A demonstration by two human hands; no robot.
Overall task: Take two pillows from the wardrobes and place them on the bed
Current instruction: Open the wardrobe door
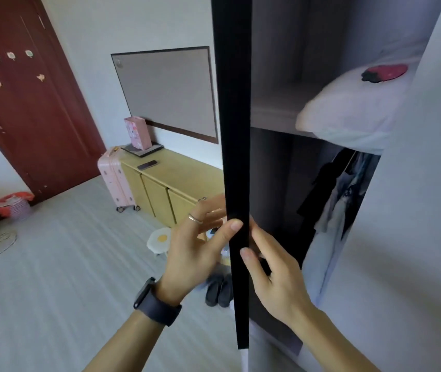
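A white pillow (pixel 353 111) with a red strawberry patch lies on the wardrobe shelf (pixel 270 108) at the upper right, its end hanging over the shelf edge. The black edge of the wardrobe door (pixel 234 130) runs down the middle of the view. My left hand (pixel 198 245) grips that edge from the left, thumb on its front. My right hand (pixel 273 272) holds the same edge from the right, fingers behind it. A second pillow and the bed are not in view.
Clothes (pixel 337 200) hang below the shelf. A white wardrobe panel (pixel 415 237) fills the right. To the left stand a yellow cabinet (pixel 165 181), a pink suitcase (pixel 114 178), a red door (pixel 26 103), a small stool (pixel 160 240) and dark shoes (pixel 219 291) on the floor.
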